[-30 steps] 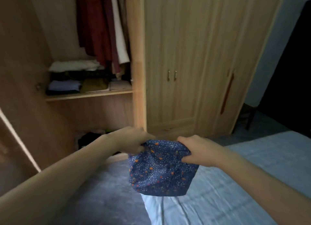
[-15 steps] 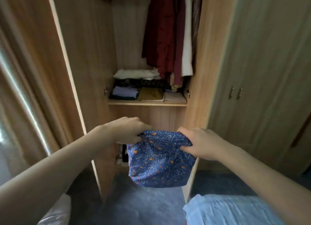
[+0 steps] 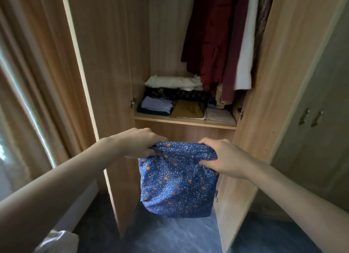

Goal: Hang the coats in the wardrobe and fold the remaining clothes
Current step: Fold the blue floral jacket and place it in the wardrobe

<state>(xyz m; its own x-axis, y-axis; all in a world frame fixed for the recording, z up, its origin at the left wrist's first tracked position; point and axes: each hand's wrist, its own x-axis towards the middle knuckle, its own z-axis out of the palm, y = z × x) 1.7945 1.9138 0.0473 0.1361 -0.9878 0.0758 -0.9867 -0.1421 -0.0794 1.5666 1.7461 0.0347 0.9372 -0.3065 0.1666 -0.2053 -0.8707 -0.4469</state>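
Two hands pinch one folded blue floral garment (image 3: 177, 181) by its top corners, my left hand (image 3: 139, 145) and right hand (image 3: 224, 158) gripping it before the open wardrobe (image 3: 105, 63), below the shelf (image 3: 185, 121). It is light, soft and limp, best supported underneath. About six folded pieces lie shelved; roughly four coats (image 3: 217, 35) hang.

The folded cloth (image 3: 177, 182) is deep blue, scattered with small white flecks and orange dots. Inside the light wood-grain wardrobe (image 3: 105, 63), dark red coats (image 3: 209, 37) hang beside a white garment (image 3: 245, 59). On the wardrobe's shelf (image 3: 185, 122) lie white, dark patterned, lavender, mustard and pale beige folded clothes.
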